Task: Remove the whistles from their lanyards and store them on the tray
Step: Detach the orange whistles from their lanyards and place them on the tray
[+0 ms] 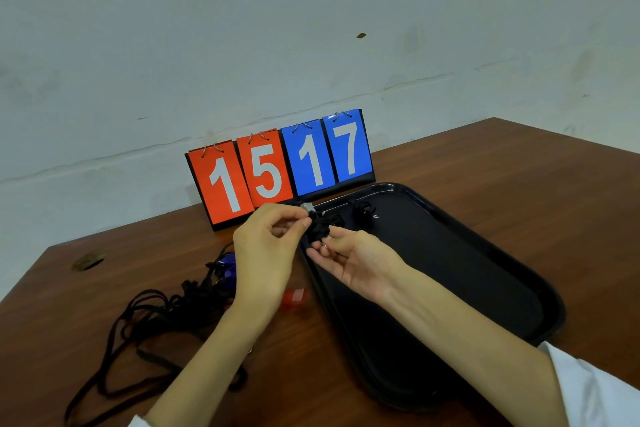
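two hands meet over the far left rim of the tray [390,186]: the left hand [266,246] pinches the black lanyard bundle [318,230] from above, the right hand [356,260] grips it from below.

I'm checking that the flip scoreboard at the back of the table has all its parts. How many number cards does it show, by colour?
Red cards: 2
Blue cards: 2
Total: 4
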The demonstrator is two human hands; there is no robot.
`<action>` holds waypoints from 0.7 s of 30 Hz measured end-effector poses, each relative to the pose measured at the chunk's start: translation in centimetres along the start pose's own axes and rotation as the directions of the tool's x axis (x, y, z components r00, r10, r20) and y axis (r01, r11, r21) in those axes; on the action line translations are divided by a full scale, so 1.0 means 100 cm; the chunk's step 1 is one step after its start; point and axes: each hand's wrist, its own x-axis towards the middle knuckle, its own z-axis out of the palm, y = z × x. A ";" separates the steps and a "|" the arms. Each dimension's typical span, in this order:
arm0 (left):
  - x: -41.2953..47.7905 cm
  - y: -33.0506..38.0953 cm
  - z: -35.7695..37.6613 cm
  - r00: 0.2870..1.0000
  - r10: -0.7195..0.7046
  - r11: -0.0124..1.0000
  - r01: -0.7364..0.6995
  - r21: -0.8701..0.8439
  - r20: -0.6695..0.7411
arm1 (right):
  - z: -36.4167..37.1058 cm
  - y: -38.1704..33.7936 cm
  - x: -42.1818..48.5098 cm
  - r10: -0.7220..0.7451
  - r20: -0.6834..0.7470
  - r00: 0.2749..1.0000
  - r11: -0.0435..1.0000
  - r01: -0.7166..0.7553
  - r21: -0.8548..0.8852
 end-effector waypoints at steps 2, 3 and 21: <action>-0.001 -0.002 0.000 0.995 0.099 0.990 -0.101 0.099 0.029 | -0.001 0.000 0.002 0.000 0.001 1.000 1.000 0.000 0.002; -0.001 -0.004 0.001 0.986 0.157 0.974 -0.165 0.155 0.059 | -0.002 0.000 0.003 0.000 0.003 1.000 1.000 0.000 0.004; 0.004 -0.011 0.005 0.808 0.394 0.635 -0.584 0.507 0.438 | -0.005 0.004 0.006 0.011 -0.093 0.996 0.988 -0.024 -0.150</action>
